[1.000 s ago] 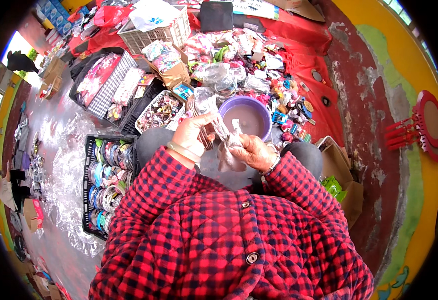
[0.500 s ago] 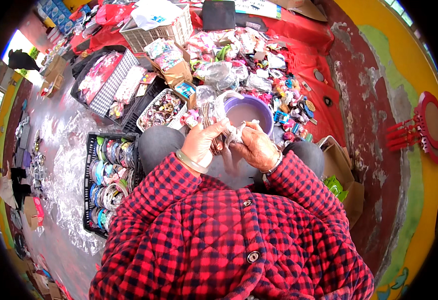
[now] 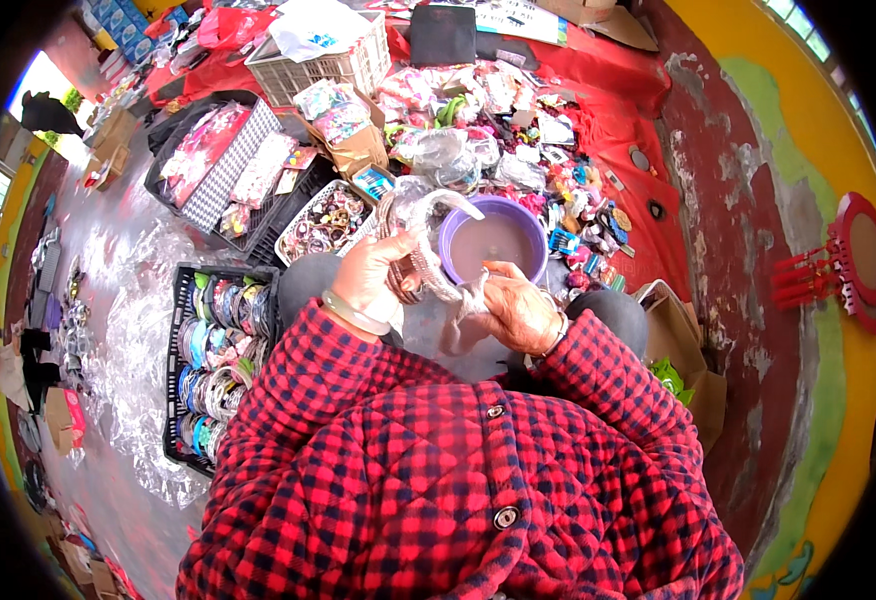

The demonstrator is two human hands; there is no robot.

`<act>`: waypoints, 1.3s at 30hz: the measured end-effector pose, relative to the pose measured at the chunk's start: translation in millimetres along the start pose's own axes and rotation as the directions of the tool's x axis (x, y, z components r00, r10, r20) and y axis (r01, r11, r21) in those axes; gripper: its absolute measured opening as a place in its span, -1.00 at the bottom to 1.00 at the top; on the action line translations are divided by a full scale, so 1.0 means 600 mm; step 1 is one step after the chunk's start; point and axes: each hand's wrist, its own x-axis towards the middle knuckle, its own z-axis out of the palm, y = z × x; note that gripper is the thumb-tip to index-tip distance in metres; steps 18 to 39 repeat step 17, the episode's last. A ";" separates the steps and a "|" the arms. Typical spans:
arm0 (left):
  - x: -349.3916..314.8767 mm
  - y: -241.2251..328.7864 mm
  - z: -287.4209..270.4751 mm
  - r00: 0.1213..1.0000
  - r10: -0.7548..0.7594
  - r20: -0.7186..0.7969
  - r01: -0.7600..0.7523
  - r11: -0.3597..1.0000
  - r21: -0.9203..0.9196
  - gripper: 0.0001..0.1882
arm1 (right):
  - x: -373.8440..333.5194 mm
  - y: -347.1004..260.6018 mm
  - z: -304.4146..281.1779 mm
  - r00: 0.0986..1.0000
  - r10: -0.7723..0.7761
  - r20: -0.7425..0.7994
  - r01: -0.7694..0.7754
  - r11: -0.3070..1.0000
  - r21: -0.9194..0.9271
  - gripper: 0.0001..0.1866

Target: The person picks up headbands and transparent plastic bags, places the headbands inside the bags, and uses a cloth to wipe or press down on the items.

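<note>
My left hand (image 3: 366,282) is closed around several headbands. One is a brown striped headband (image 3: 398,272), and a pale curved headband (image 3: 448,200) arches up from the bunch toward the basin. My right hand (image 3: 524,310) grips a wet greyish cloth (image 3: 468,303), which lies against the lower end of the pale headband and hangs down between my hands. Just beyond them stands a round purple basin (image 3: 445,240) with murky water in it. My left fingertips are partly hidden behind the headbands.
Left of my knees, a black crate (image 3: 172,385) holds rows of headbands. A white basket (image 3: 286,238) of hair ties stands ahead of it. Bagged accessories (image 3: 448,150) are heaped on a red sheet (image 3: 648,170) beyond the basin. A cardboard box (image 3: 706,400) sits by my right knee.
My hands have moved apart, the left one outward and the right one slightly down. The cloth has slid to the lower end of the pale headband, and more of its arch shows.
</note>
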 end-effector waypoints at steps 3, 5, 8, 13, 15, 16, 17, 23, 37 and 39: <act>-0.015 0.033 -0.002 0.999 -0.015 0.030 0.016 1.000 -0.025 -0.89 | -0.011 0.010 -0.014 0.998 -0.009 0.063 0.011 1.000 -0.021 -0.86; -0.019 0.046 -0.019 0.994 0.012 0.107 -0.005 0.998 -0.062 -0.84 | -0.003 0.007 -0.024 0.999 -0.042 0.027 0.043 0.999 -0.022 -0.80; -0.033 0.055 -0.024 0.989 -0.012 0.146 0.016 1.000 -0.026 -0.77 | 0.005 0.001 -0.037 0.999 -0.031 0.039 0.032 0.999 -0.021 -0.74; -0.071 0.089 -0.008 0.969 0.020 0.247 -0.019 1.000 -0.006 -0.77 | 0.015 0.001 -0.034 0.997 -0.004 0.082 0.008 0.999 -0.051 -0.51; -0.083 0.094 -0.003 0.983 0.053 0.178 -0.055 0.998 0.004 -0.83 | 0.036 -0.018 -0.039 0.996 -0.004 0.089 0.004 1.000 0.007 -0.51; -0.083 0.098 -0.005 0.983 0.033 0.183 -0.037 0.999 0.017 -0.86 | 0.035 -0.015 -0.034 0.997 -0.003 0.080 0.005 1.000 -0.014 -0.51; -0.089 0.111 -0.010 0.984 0.057 0.171 -0.062 0.998 0.023 -0.86 | 0.025 0.012 -0.018 0.997 -0.014 0.073 0.016 1.000 -0.025 -0.51; -0.089 0.111 -0.010 0.984 0.057 0.171 -0.062 0.998 0.023 -0.86 | 0.025 0.012 -0.018 0.997 -0.014 0.073 0.016 1.000 -0.025 -0.51; -0.089 0.111 -0.010 0.984 0.057 0.171 -0.062 0.998 0.023 -0.86 | 0.025 0.012 -0.018 0.997 -0.014 0.073 0.016 1.000 -0.025 -0.51; -0.089 0.111 -0.010 0.984 0.057 0.171 -0.062 0.998 0.023 -0.86 | 0.025 0.012 -0.018 0.997 -0.014 0.073 0.016 1.000 -0.025 -0.51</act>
